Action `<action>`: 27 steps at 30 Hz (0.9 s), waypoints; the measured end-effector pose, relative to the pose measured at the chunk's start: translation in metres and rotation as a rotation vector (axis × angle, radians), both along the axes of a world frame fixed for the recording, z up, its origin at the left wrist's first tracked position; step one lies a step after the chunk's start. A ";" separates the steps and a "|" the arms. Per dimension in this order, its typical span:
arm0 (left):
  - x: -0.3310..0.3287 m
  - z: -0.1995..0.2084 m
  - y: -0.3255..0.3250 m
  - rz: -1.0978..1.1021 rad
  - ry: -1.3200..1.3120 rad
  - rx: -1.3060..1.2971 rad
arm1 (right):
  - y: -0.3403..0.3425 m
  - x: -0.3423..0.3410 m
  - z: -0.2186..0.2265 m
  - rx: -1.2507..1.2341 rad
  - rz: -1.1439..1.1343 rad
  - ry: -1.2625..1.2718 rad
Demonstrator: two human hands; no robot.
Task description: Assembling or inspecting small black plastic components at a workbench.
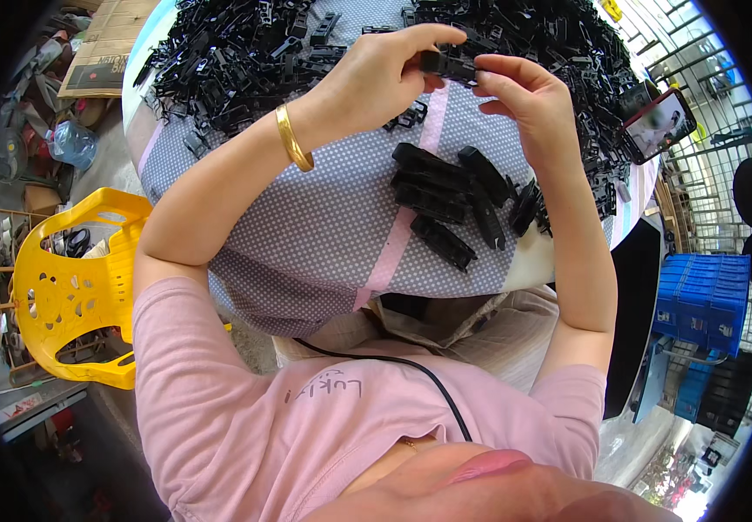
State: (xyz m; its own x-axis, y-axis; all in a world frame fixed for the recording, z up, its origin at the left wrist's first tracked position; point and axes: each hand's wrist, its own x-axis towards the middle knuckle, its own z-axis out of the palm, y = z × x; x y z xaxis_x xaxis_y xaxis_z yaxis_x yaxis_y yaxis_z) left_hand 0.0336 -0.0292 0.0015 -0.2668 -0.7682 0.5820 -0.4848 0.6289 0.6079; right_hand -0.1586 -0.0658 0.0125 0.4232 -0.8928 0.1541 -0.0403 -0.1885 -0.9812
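Above the far half of the cloth-covered table, both my hands hold a black plastic part (451, 66) between them. My left hand (374, 76), with a gold bangle at the wrist, is closed round its left end. The thumb and fingers of my right hand (525, 97) pinch its right end. Behind the hands spreads a large heap of small black plastic clips (241, 65). Closer to me lies a loose group of longer black plastic pieces (432, 187), below my hands and left of my right forearm. My fingers hide part of the held piece.
A phone (657, 127) with a lit screen is propped at the table's right edge. The dotted tablecloth (306, 230) hangs over the near edge. A yellow plastic chair (76, 287) stands to the left, and blue crates (702, 300) are stacked to the right.
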 end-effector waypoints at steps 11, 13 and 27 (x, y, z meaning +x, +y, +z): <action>-0.004 0.010 0.004 -0.166 0.480 0.481 | 0.007 0.006 -0.002 -0.376 -0.178 0.086; -0.005 0.010 0.004 -0.185 0.503 0.482 | 0.006 0.007 -0.005 -0.419 -0.191 0.092; -0.004 0.010 0.011 -0.194 0.472 0.637 | -0.078 -0.036 0.021 -0.578 -0.272 0.543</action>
State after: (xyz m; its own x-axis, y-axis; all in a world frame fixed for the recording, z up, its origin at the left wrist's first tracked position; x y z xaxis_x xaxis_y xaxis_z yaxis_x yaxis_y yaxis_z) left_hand 0.0299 -0.0187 0.0114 -0.2654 -0.9548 0.1336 -0.0059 0.1401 0.9901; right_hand -0.1946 -0.1435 0.0330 0.3517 -0.8175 0.4560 -0.5965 -0.5712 -0.5639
